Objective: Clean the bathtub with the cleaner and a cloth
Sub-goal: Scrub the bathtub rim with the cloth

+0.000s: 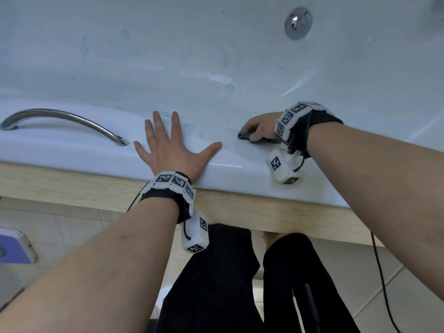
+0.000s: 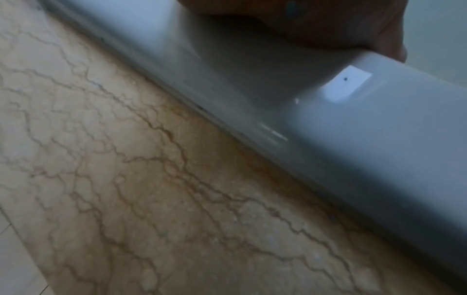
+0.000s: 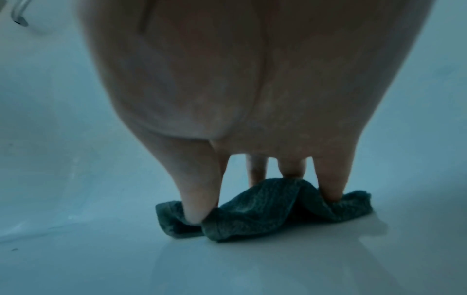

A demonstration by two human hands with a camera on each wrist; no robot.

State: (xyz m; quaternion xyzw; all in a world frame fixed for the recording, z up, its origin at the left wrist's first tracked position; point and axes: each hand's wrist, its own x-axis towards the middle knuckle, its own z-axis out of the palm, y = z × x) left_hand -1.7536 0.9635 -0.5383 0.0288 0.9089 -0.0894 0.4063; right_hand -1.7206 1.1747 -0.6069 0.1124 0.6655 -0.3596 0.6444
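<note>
The white bathtub (image 1: 216, 56) fills the upper head view, with faint blue-green cleaner streaks (image 1: 168, 114) on its near inner wall. My left hand (image 1: 173, 145) lies flat on the tub's rim (image 1: 72, 150), fingers spread and straight; the left wrist view shows only its heel (image 2: 303, 24) resting on the rim (image 2: 353, 139). My right hand (image 1: 260, 127) reaches over the rim and grips a dark teal cloth (image 1: 249, 137) against the tub wall. In the right wrist view the cloth (image 3: 262, 211) is bunched between thumb and fingertips (image 3: 194, 205). No cleaner bottle is in view.
A curved chrome grab handle (image 1: 64, 118) is fixed to the rim left of my left hand. A round chrome fitting (image 1: 298, 22) sits on the far wall. Beige marble ledge (image 1: 72, 186) borders the tub. My legs (image 1: 216, 272) stand against it; a black cable (image 1: 382, 272) hangs right.
</note>
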